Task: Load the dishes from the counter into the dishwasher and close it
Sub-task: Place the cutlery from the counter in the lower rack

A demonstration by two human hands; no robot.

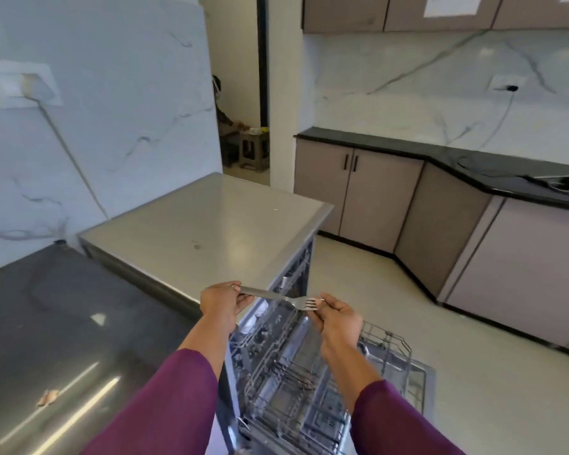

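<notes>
Fork (278,296) over open dishwasher (204,224) (rack (388,343) out)

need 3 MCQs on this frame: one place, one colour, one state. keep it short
1. Where is the fork?
A) flat on the counter
B) held above the pulled-out rack
C) lying in the rack

2. What colour are the sleeves?
A) purple
B) white
C) yellow

3. What state is the dishwasher in?
A) shut
B) open, rack out
C) open, rack pushed in

Key:
1 B: the left hand grips the handle and the right hand pinches the tines, above the rack.
2 A: both forearms are covered in purple.
3 B: the wire rack juts out in front of the machine.
</notes>
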